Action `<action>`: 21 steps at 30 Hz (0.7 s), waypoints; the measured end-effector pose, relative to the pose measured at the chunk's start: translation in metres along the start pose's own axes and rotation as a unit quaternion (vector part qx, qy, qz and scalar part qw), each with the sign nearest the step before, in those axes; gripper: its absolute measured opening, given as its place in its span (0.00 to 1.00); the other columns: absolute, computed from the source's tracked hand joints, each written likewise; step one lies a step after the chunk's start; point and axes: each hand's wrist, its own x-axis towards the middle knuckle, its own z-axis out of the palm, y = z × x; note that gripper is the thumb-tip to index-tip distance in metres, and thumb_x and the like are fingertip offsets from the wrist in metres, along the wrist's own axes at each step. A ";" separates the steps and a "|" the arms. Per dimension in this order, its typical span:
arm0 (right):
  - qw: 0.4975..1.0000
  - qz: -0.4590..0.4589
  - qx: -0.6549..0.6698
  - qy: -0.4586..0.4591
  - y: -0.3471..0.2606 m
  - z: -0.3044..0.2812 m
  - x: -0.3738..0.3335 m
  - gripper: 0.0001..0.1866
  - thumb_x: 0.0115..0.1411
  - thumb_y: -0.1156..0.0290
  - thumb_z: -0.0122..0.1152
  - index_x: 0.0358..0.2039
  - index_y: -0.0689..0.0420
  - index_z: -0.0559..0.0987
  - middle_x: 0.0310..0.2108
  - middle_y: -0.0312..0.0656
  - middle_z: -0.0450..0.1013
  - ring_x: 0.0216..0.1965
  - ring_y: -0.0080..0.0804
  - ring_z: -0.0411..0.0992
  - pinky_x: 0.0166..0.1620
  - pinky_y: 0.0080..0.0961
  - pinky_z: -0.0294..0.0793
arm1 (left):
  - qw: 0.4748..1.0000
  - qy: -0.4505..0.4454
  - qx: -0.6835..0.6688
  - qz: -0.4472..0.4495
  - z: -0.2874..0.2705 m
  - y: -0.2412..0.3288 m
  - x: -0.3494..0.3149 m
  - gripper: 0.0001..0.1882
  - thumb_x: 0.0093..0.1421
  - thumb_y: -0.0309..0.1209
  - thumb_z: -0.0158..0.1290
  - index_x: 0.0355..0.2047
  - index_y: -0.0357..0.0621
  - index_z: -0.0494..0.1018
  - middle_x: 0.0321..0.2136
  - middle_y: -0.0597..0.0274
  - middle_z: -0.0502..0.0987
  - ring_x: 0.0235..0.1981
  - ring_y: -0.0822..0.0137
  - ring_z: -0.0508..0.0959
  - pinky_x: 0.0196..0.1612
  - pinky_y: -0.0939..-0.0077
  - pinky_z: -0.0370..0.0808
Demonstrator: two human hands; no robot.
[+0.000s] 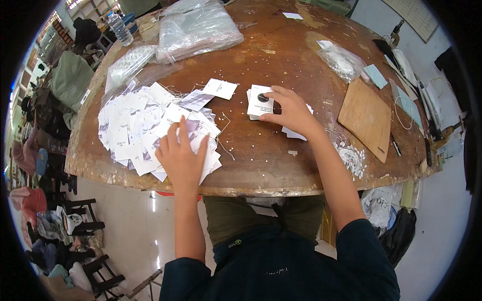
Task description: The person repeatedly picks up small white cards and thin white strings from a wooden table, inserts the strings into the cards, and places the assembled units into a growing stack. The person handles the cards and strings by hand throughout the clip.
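Note:
A loose heap of white and grey printed paper tags (pixel 138 123) covers the left part of the table, some with strings. My left hand (pixel 182 158) rests over the heap's right side, fingers apart, and grips no tag that I can see. To the right of the heap lies a small squared stack of white cards (pixel 259 104), a black round mark on the top one. Thumb and fingers of my right hand (pixel 291 113) close around this stack's right side. Beneath that hand, more cards (pixel 293 133) stick out, partly hidden. A separate white tag (pixel 220 89) lies between heap and stack.
Clear plastic bags (pixel 198 32) and a water bottle (pixel 119 29) stand at the far left of the worn brown table (pixel 281 173). On the right are a wooden board (pixel 365 120), a bunch of white strings (pixel 350 159), another plastic bag (pixel 342 61) and a pen (pixel 395 146).

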 end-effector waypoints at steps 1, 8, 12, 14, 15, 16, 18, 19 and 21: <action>1.000 0.004 0.005 -0.003 0.001 0.001 0.000 0.34 0.49 0.48 0.70 0.52 0.56 0.77 0.61 0.51 0.65 0.61 0.49 0.63 0.61 0.40 0.63 | 1.000 -0.007 -0.025 0.009 -0.002 0.005 -0.006 0.29 0.55 0.41 0.62 0.56 0.50 0.72 0.52 0.61 0.71 0.49 0.59 0.71 0.49 0.61 0.64; 0.984 0.035 0.154 0.078 0.009 -0.012 0.004 0.30 0.51 0.52 0.71 0.51 0.55 0.78 0.56 0.51 0.67 0.59 0.46 0.65 0.61 0.36 0.64 | 0.992 -0.009 -0.124 0.031 -0.008 0.022 -0.023 0.21 0.54 0.34 0.62 0.49 0.47 0.77 0.49 0.62 0.73 0.46 0.60 0.72 0.49 0.63 0.64; 0.901 0.164 0.382 0.124 0.001 -0.030 -0.006 0.28 0.56 0.56 0.69 0.52 0.58 0.77 0.51 0.44 0.70 0.50 0.31 0.70 0.54 0.28 0.68 | 0.988 -0.007 -0.144 0.053 -0.008 0.024 -0.023 0.21 0.53 0.33 0.63 0.49 0.46 0.77 0.50 0.59 0.73 0.49 0.57 0.72 0.51 0.61 0.65; 0.882 0.162 0.428 0.115 -0.012 -0.034 -0.026 0.25 0.61 0.61 0.62 0.56 0.60 0.73 0.47 0.39 0.72 0.48 0.24 0.69 0.48 0.23 0.69 | 0.982 -0.003 -0.176 0.069 -0.009 0.029 -0.023 0.23 0.52 0.33 0.64 0.50 0.46 0.76 0.50 0.58 0.73 0.50 0.55 0.71 0.52 0.60 0.65; 0.874 0.162 0.443 0.116 -0.020 -0.034 -0.035 0.26 0.60 0.59 0.64 0.55 0.59 0.74 0.46 0.38 0.72 0.46 0.23 0.69 0.48 0.23 0.69 | 0.977 -0.005 -0.200 0.078 -0.009 0.034 -0.023 0.24 0.52 0.34 0.64 0.51 0.47 0.76 0.50 0.58 0.72 0.51 0.55 0.71 0.53 0.59 0.66; 0.866 0.164 0.458 0.118 -0.029 -0.032 -0.045 0.27 0.59 0.58 0.66 0.55 0.58 0.74 0.44 0.38 0.72 0.43 0.22 0.69 0.47 0.22 0.69 | 0.970 -0.007 -0.225 0.088 -0.009 0.040 -0.023 0.26 0.51 0.35 0.65 0.51 0.48 0.75 0.51 0.57 0.72 0.52 0.54 0.71 0.53 0.58 0.66; 0.867 0.174 0.463 0.066 -0.048 -0.025 -0.071 0.28 0.59 0.58 0.66 0.56 0.58 0.72 0.46 0.40 0.71 0.43 0.24 0.70 0.47 0.22 0.70 | 0.939 -0.036 -0.328 0.097 -0.008 0.056 -0.025 0.30 0.51 0.34 0.65 0.55 0.45 0.72 0.55 0.52 0.70 0.56 0.48 0.69 0.57 0.56 0.66; 0.849 0.222 0.480 0.013 -0.060 -0.018 -0.084 0.30 0.60 0.59 0.66 0.58 0.59 0.69 0.47 0.40 0.69 0.42 0.25 0.70 0.47 0.23 0.71 | 0.916 -0.034 -0.388 0.099 -0.006 0.066 -0.027 0.31 0.51 0.34 0.65 0.56 0.43 0.71 0.56 0.50 0.69 0.58 0.47 0.68 0.58 0.55 0.66; 0.792 0.183 0.580 -0.055 -0.081 -0.003 -0.101 0.27 0.60 0.62 0.66 0.56 0.60 0.68 0.45 0.40 0.68 0.41 0.24 0.69 0.45 0.23 0.72 | 0.878 -0.052 -0.461 0.119 -0.001 0.081 -0.030 0.30 0.54 0.31 0.61 0.58 0.39 0.68 0.59 0.46 0.67 0.61 0.45 0.66 0.61 0.54 0.64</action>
